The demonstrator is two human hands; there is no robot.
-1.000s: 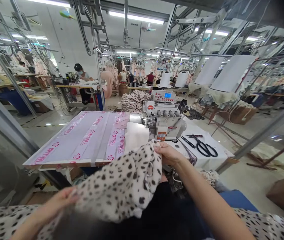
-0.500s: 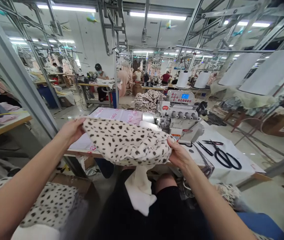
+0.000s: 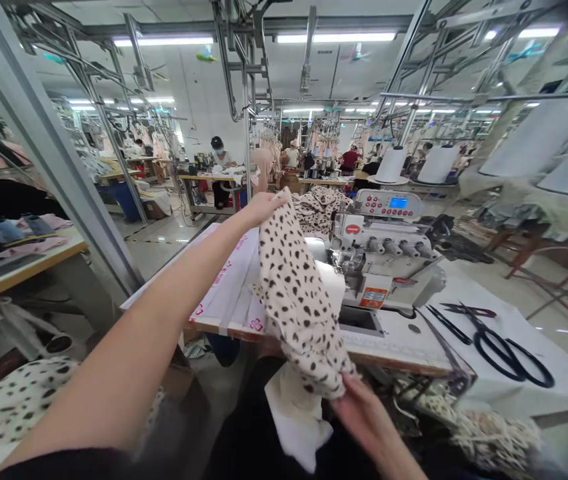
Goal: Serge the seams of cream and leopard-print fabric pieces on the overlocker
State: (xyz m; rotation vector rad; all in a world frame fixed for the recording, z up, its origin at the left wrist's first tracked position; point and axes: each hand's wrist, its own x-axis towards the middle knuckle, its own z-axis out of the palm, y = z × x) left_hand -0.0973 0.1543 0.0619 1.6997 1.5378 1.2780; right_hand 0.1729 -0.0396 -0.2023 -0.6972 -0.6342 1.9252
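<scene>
A cream fabric piece with dark spots (image 3: pixel 297 287) hangs slanted between my two hands, in front of the sewing machine. My left hand (image 3: pixel 267 205) pinches its upper end, raised above the table. Lower down and to the right, my right hand (image 3: pixel 359 407) grips the bunched lower end near my lap. Plain white cloth (image 3: pixel 297 413) dangles beneath the spotted part. The overlock sewing machine (image 3: pixel 384 247) stands just right of the fabric, its lit control panel on top. The fabric partly hides a white cylinder beside the machine.
Large black scissors (image 3: pixel 509 350) and smaller black-handled snips (image 3: pixel 449 325) lie on the table's right side. A spotted fabric heap (image 3: pixel 321 207) sits behind the machine, more spotted fabric (image 3: pixel 14 397) at lower left. Thread cones (image 3: pixel 391 165) stand at the right. A metal post (image 3: pixel 59 133) rises at left.
My left hand has moved up and right, and my right hand down toward my lap. The spotted fabric has turned from nearly level to steeply slanted. The view has shifted somewhat.
</scene>
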